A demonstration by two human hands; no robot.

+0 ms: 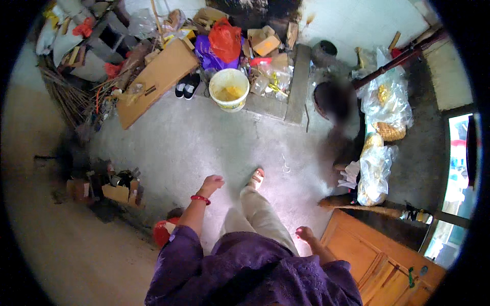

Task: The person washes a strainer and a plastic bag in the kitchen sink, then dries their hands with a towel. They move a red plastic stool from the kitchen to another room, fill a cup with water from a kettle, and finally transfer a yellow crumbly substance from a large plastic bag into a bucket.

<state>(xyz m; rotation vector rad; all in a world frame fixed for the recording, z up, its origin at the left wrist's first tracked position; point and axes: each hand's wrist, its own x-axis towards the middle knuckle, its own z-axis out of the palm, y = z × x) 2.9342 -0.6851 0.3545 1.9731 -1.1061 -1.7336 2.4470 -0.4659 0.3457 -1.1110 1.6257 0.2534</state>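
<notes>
My left hand (212,185), with a red beaded bracelet (201,199) at its wrist, hangs over the grey concrete floor (168,135). Its fingers are loosely curled, and nothing shows in them. On the other side of my legs, my right hand (304,233) hangs with its fingers folded in and no object visible. It is nearest to a wooden door (352,239). Both hands are apart from everything around them. One sandalled foot (256,178) is set forward on the floor.
Ahead stand a white bucket (229,104) with yellowish contents, black shoes (188,86) and a leaning cardboard sheet (158,81). Clutter and sticks fill the far left. A blurred person (334,102) is at the right, beside plastic-wrapped bundles (375,171). An open carton (120,193) sits at left.
</notes>
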